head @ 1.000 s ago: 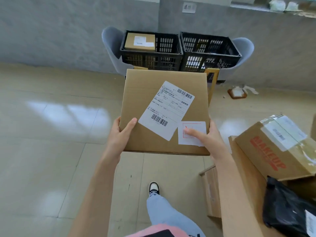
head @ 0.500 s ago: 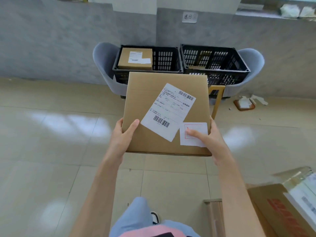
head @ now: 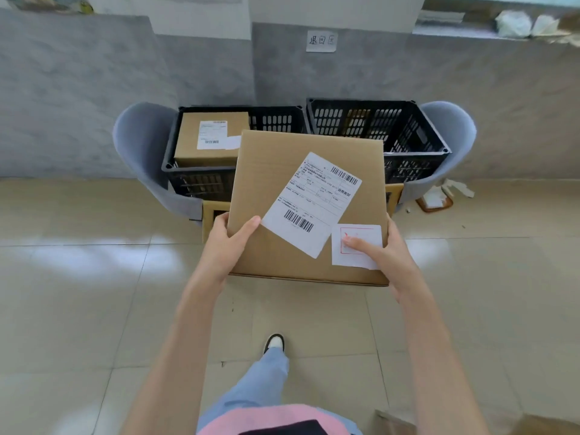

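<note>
1. Your left grip [head: 226, 246] holds the cardboard box [head: 270, 171] at its edge toward 8 o'clock. The thumb lies on the top face, and the fingers go under the box, where they are hidden.
2. Your right grip [head: 387, 255] holds the same box at the corner toward 4 o'clock. Its thumb presses on a small white sticker [head: 365, 235] with a red square on it, and the other fingers go round the side edge.
3. The box is in the air in front of you, above the tiled floor [head: 94, 277], with its top face turned up to you.
4. A large shipping label [head: 310, 202] with two barcodes is stuck at a slant on the top face. The small sticker is just beside its corner toward 5 o'clock.
5. Beyond the box, at 12 o'clock, two black crates stand side by side against the wall. The far edge of the box covers a part of both.
6. The left crate [head: 201, 183], at 11 o'clock, sits in a grey chair [head: 138, 152] and contains a smaller box [head: 191, 146] with its own label.
7. The right crate [head: 411, 139], at 1 o'clock, sits in a second grey chair [head: 452, 130]. I cannot tell what lies in it.
8. A paper sign [head: 321, 40] hangs on the wall at 12 o'clock, torn packaging [head: 434, 199] lies on the floor at 3 o'clock, and your shoe [head: 275, 342] is at 6 o'clock.
</note>
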{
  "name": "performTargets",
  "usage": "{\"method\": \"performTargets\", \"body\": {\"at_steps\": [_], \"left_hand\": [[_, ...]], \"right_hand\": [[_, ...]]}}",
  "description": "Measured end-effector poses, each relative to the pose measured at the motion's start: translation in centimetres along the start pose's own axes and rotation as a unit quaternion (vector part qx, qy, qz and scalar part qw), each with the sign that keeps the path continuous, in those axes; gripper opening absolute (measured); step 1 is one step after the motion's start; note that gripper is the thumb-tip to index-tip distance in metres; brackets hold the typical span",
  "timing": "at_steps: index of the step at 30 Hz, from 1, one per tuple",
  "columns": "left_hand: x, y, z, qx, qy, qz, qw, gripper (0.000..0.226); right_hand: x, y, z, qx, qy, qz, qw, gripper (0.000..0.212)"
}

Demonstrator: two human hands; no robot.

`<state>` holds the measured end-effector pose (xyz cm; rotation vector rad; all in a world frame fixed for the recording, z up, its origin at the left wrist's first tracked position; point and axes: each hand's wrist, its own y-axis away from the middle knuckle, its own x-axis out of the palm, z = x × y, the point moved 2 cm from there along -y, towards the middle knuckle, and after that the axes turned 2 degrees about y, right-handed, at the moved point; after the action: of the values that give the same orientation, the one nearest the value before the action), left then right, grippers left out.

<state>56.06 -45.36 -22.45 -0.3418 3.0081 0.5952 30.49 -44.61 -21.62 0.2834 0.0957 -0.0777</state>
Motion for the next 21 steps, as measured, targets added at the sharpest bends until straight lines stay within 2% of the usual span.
{"method": "performTargets", "body": {"at_steps": [8,13,21], "left_hand": [[4.1,-10.7,-5.2,0.013,-0.015,0.045,0.999,0.065],[7.3,-14.9,-6.3,-0.004,-0.028,0.077,0.997,0.063],[13.1,-21.5,-7.5,-0.03,-0.038,0.084,0.995,0.063]], "right_hand": [[-0.7,-9.2,3.8,-0.009,-0.022,-0.054,0.998,0.067],[-2.3,-13.1,4.1,0.008,-0.023,-0.075,0.997,0.065],[-5.7,-21.2,3.8,0.045,-0.025,-0.091,0.995,0.065]]}}
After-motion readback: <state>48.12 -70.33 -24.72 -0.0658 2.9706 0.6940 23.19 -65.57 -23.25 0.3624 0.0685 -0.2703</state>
